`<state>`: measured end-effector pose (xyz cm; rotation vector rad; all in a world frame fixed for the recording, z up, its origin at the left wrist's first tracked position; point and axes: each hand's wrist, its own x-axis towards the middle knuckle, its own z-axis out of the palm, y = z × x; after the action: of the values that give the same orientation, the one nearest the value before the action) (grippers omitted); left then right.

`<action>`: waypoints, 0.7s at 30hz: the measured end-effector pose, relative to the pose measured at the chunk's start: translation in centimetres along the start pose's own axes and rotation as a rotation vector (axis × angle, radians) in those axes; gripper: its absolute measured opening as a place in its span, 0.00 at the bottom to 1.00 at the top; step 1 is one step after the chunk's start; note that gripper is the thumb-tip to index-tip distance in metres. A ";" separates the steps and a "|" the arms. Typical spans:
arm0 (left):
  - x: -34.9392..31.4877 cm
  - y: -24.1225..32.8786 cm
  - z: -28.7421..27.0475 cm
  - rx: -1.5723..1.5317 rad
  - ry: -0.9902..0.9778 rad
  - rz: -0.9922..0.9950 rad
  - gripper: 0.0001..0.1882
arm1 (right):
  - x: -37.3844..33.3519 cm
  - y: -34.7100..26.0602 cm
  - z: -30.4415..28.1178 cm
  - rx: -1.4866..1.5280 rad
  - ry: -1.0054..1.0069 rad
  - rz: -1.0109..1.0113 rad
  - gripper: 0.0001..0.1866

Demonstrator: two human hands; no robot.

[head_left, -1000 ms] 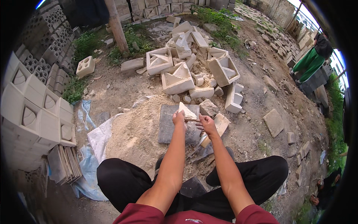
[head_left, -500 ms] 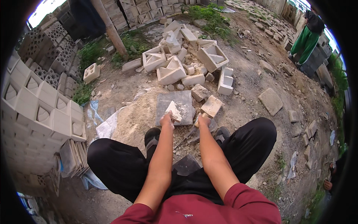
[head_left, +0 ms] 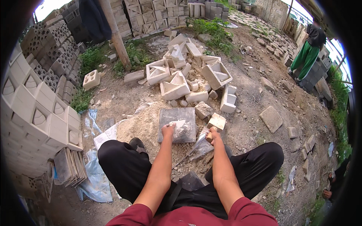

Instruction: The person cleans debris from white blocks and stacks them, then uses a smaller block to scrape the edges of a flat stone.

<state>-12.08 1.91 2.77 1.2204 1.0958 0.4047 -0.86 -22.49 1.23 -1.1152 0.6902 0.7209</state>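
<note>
My left hand (head_left: 168,130) is closed on a pale, pointed piece of broken block (head_left: 178,123), held over a dark square slab (head_left: 168,115) on the ground. Pale crumbs and powder lie on the slab beside the piece. In my right hand (head_left: 215,137) is a mallet, gripped by its short wooden handle. Its blocky, light-coloured mallet head (head_left: 217,121) is up, just right of the slab and apart from the piece. A rough stone chunk (head_left: 203,110) sits past the slab's right corner.
Beyond the slab rises a heap of broken hollow blocks (head_left: 175,87). A sand pile (head_left: 137,129) lies left of it. Patterned blocks (head_left: 37,124) are stacked at left, near a wooden post (head_left: 117,43). Another person (head_left: 307,52) stands far right; a hand (head_left: 327,194) shows lower right.
The mallet has moved up and right, away from the slab. My left hand has lowered, and the piece now lies flatter and points right. The whole view has shifted slightly.
</note>
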 end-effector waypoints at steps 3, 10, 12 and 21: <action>0.4 0.0 1.8 0.247 0.073 0.141 0.21 | -1.0 -2.3 1.4 0.020 0.060 -0.129 0.22; -0.1 -0.7 0.6 0.482 0.097 0.379 0.21 | -7.5 -0.7 5.6 -0.493 0.446 -1.126 0.35; 0.1 -1.0 0.3 0.489 0.095 0.415 0.21 | -8.9 -2.3 7.2 -0.411 0.351 -1.282 0.34; 0.4 -2.0 -0.9 0.729 0.021 0.434 0.39 | -11.2 1.6 10.3 -0.803 -0.064 -0.547 0.28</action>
<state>-13.22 2.07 0.88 2.1215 1.0210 0.3514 -7.37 -14.09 12.22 -1.9032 -0.0118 0.5542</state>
